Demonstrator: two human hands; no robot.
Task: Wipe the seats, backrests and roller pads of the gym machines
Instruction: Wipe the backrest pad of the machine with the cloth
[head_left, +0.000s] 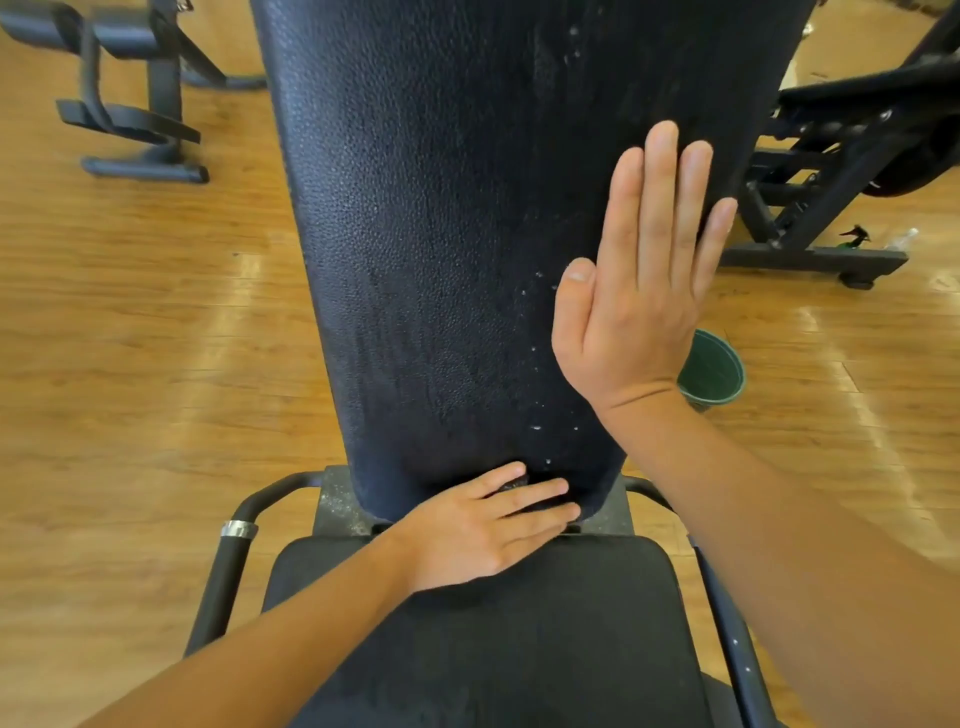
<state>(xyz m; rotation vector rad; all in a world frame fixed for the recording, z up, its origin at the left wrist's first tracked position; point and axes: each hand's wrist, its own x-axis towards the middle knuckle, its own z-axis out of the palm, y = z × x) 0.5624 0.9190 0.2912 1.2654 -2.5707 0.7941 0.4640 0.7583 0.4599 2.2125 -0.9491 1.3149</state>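
Black backrest looks damp-streaked, with droplets dotting it — part-wiped, I judge. Right hand lies flat on its right edge, left hand flat-fingered at its base — seat below likely pending.

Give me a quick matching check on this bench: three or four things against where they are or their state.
Things: 1 left hand; 2 right hand; 3 green bucket; 4 backrest.
Places or states: A on the floor; B dotted with droplets; C flat against the backrest's right edge; D at the backrest's lower end, by the seat.
Pairs: 1-D; 2-C; 3-A; 4-B.
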